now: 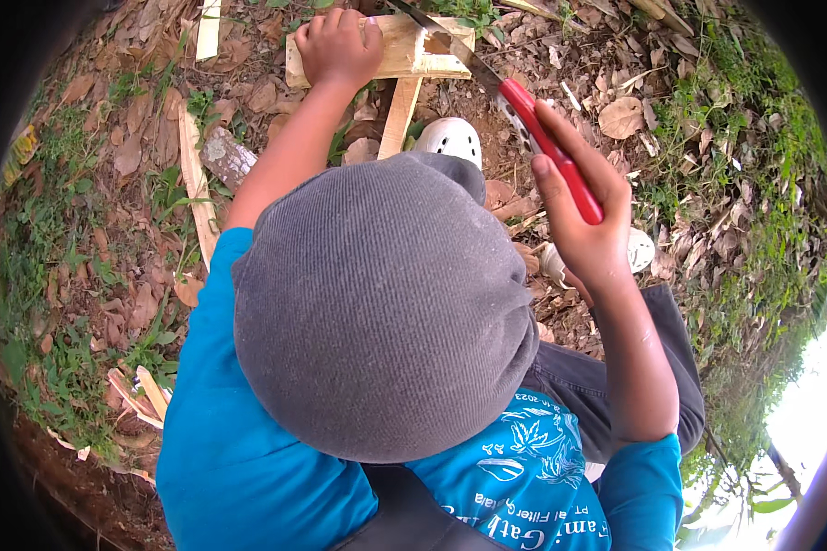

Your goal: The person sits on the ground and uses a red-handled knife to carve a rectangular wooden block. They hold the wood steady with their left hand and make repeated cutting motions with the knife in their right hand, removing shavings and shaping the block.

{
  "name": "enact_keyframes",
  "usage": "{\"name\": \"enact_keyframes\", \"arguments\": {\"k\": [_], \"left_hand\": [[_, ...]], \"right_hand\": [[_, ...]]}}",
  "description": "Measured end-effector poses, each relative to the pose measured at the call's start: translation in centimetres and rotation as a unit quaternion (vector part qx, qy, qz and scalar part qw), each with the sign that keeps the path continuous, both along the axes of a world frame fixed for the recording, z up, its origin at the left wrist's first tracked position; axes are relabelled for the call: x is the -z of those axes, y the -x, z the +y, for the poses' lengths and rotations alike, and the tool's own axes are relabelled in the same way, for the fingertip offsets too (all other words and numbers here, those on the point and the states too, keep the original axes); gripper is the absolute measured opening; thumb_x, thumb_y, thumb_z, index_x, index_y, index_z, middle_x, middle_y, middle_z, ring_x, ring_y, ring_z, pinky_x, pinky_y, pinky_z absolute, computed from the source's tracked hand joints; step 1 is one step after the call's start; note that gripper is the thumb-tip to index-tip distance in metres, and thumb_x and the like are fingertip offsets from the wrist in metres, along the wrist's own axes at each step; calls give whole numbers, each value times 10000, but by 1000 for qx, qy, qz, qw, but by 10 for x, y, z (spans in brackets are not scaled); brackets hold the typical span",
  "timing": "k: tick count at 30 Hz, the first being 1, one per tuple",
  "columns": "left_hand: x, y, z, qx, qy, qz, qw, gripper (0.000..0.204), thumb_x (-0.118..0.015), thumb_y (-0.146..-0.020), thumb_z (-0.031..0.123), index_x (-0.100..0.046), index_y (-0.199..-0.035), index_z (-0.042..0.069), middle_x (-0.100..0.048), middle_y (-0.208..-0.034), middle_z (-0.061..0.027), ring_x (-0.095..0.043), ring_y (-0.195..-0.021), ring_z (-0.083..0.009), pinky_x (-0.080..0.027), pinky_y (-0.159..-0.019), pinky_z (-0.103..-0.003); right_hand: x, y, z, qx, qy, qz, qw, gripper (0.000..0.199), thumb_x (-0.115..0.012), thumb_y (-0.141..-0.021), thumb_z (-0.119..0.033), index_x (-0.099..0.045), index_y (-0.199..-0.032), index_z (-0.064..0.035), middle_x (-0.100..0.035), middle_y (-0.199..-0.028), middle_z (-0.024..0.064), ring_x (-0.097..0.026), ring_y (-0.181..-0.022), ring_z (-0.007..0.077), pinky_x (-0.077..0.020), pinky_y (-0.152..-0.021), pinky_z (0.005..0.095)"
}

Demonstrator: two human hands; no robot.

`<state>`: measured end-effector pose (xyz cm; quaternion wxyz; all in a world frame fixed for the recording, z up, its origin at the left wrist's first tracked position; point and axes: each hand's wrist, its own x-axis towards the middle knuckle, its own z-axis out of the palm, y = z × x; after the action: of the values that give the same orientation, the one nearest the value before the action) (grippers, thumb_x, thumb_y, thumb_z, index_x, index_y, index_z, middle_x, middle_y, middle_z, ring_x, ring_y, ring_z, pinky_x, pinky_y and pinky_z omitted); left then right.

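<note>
The person bends over a pale wooden block (413,50) that rests across an upright wooden stake (401,115) on leaf-strewn ground. The left hand (338,44) lies flat over the block's left end, fingers curled over the far edge, pressing it down. The right hand (586,225) is closed around the red handle of a hand saw (524,110), fingers wrapped tight and thumb along the grip. The blade runs up and left to meet the block's right end, where a notch or cut seems to be open.

To saw well here, the judgement is that the block wants firm downward pressure so it cannot rock on the stake, the holding hand kept well left of the blade line, and long even strokes in line with the forearm. A grey knitted cap (381,303) hides much of the middle; a white clog (450,138) stands just beside the stake.
</note>
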<state>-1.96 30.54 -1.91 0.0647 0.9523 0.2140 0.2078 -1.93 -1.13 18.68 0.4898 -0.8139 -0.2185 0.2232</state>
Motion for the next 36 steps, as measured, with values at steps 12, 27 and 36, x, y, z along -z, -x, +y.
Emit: {"name": "enact_keyframes", "arguments": {"k": [12, 27, 36], "left_hand": [[-2, 6, -3, -14, 15, 25, 999, 207, -555, -889, 290, -600, -867, 89, -621, -987, -140, -562, -1014, -369, -417, -931, -525], [-6, 3, -1, -7, 16, 2, 1000, 208, -563, -897, 285, -610, -845, 89, -640, -979, -128, -577, -1002, -369, -399, -926, -536], [-4, 0, 6, -42, -4, 41, 998, 267, -546, -918, 343, -624, -907, 88, -642, -1037, -133, -567, -1063, -365, -402, -971, -527]], "right_hand": [[45, 38, -39, 21, -4, 67, 998, 506, -674, -969, -59, -561, -1462, -78, -646, -1392, 159, -608, -1304, 239, -469, -1075, 364], [15, -13, 6, 89, 20, -30, 995, 423, -657, -984, -101, -633, -1406, -94, -727, -1241, 133, -684, -1057, 144, -527, -937, 303], [88, 38, -45, -13, -25, 24, 999, 478, -677, -956, -26, -597, -1425, -84, -646, -1393, 150, -609, -1301, 231, -462, -1080, 352]]}}
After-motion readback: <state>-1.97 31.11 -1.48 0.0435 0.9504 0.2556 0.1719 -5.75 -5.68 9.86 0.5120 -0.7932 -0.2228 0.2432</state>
